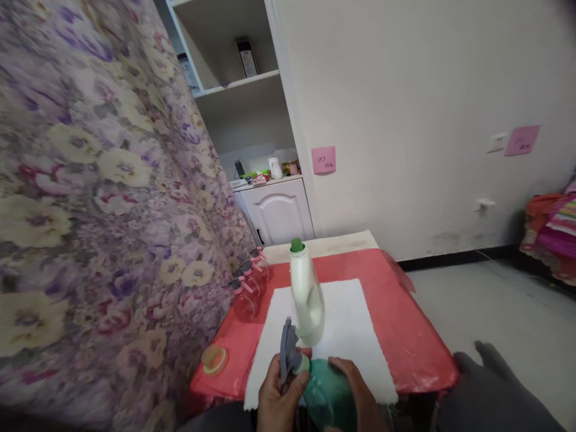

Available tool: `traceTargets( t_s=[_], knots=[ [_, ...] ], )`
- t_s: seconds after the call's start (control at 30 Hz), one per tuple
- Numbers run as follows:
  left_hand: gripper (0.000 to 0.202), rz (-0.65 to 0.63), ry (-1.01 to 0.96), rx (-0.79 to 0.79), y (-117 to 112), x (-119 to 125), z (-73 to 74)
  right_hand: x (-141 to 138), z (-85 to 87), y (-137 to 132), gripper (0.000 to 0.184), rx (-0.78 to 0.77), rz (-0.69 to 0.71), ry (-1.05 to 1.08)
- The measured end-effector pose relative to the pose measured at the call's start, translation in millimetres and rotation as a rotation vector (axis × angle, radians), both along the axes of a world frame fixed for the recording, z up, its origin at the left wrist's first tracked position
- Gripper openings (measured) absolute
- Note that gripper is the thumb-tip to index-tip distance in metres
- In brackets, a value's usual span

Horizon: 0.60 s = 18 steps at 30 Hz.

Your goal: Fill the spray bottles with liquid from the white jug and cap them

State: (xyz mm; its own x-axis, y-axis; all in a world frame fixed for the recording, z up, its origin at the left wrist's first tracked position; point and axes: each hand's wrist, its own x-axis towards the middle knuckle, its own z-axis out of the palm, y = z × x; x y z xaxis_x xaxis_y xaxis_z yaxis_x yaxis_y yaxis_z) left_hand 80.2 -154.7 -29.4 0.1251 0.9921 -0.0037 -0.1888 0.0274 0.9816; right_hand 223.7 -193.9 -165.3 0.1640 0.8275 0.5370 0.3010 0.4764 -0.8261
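Note:
A teal spray bottle is held tilted at the near edge of the table, its grey trigger head pointing up and left. My left hand is closed around the collar and trigger head. The bottle's round body is gripped by my right hand, whose lower fingers are hidden. Just behind it stands a pale green detergent jug, upright on a white cloth, with a dark green piece at its mouth. I cannot tell whether the jug and the spray bottle touch.
Several clear spray bottles with pink triggers line the left edge of the red-covered table. A round tan roll or lid lies at the front left. A floral curtain hangs close on the left; a shelved cabinet stands behind.

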Motion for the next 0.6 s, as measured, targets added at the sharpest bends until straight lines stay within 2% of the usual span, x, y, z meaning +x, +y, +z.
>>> traceTargets(
  t_s=[0.17,0.33,0.4,0.53,0.6],
  knots=[
    [0.044,-0.027,-0.04,0.004,5,3,-5.6,-2,0.8,1,0.079,-0.014,-0.062,-0.028],
    [0.04,-0.088,-0.152,-0.036,11,0,-11.3,-5,1.7,2,0.087,-0.069,-0.059,0.092],
    [0.039,-0.14,-0.212,-0.08,14,-2,-13.2,-3,8.5,1,0.088,-0.115,0.037,0.167],
    [0.043,-0.246,-0.297,-0.162,17,-8,-13.3,-2,27.2,-1,0.085,-0.207,0.342,0.342],
    [0.044,-0.273,-0.338,-0.199,18,-11,-12.0,-5,32.4,-3,0.078,-0.207,0.389,0.36]
  ],
)
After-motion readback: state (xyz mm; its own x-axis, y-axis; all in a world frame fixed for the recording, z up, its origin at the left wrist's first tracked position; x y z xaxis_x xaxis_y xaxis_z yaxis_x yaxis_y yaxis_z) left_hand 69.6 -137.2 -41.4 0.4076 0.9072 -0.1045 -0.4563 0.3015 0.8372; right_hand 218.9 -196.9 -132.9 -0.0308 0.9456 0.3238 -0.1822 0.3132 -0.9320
